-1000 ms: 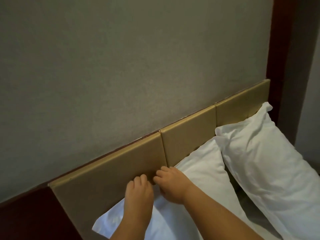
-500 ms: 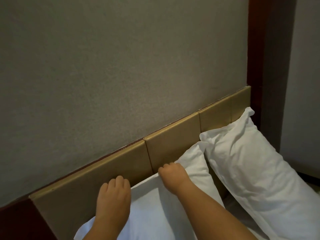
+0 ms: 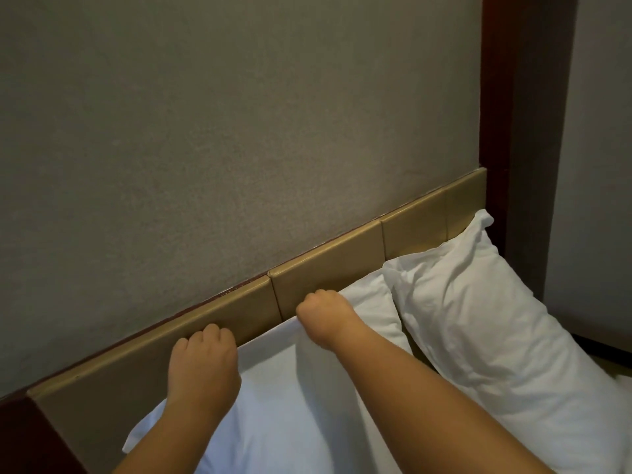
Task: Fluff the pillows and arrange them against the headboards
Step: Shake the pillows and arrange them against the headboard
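A white pillow [image 3: 290, 405] stands against the tan padded headboard [image 3: 328, 268] at lower centre. My left hand [image 3: 203, 360] is closed on its top edge toward the left corner. My right hand [image 3: 325, 314] is closed on the same top edge farther right, and the fabric is stretched taut between the two. A second white pillow [image 3: 478, 319] leans against the headboard at the right, its top corner sticking up. The near pillow's lower part is hidden behind my forearms.
A grey textured wall [image 3: 239, 131] rises above the headboard. A dark red wooden post [image 3: 496, 114] stands at the right end of the headboard, and dark red wood [image 3: 20, 439] adjoins its left end. A pale wall [image 3: 602, 165] lies beyond the post.
My hands have spread apart along the near pillow's top edge and lifted it higher against the headboard. The view has shifted, so the headboard appears lower and farther right.
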`<state>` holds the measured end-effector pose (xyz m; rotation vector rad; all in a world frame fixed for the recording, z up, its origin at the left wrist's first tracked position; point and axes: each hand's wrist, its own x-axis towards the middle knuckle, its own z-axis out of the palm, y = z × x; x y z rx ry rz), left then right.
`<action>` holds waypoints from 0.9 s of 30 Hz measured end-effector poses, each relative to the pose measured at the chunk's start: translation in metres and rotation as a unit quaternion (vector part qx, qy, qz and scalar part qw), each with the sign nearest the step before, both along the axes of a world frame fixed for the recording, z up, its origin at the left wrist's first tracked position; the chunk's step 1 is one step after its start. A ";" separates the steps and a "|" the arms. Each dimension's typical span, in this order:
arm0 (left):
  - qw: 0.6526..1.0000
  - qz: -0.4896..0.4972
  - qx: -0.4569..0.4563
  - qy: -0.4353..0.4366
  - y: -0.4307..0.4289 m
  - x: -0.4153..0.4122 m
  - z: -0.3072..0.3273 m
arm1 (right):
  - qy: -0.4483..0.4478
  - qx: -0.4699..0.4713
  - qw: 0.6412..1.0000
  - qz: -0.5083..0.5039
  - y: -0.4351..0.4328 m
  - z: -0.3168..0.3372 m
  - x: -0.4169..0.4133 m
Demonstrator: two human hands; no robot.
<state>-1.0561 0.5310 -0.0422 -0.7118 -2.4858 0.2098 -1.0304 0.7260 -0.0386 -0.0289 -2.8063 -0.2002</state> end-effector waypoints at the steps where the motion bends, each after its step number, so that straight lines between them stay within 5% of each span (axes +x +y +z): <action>1: 1.000 0.001 -0.003 0.007 0.001 0.001 0.001 | -0.006 0.000 1.000 -0.002 0.000 0.002 0.000; 16: 1.000 0.005 -0.009 -0.030 0.004 0.002 -0.022 | -0.087 -0.114 0.990 0.010 0.037 -0.012 -0.013; 27: 0.994 -0.109 -0.015 -0.023 0.072 -0.011 -0.030 | -0.124 -0.126 0.984 -0.027 0.084 -0.015 -0.026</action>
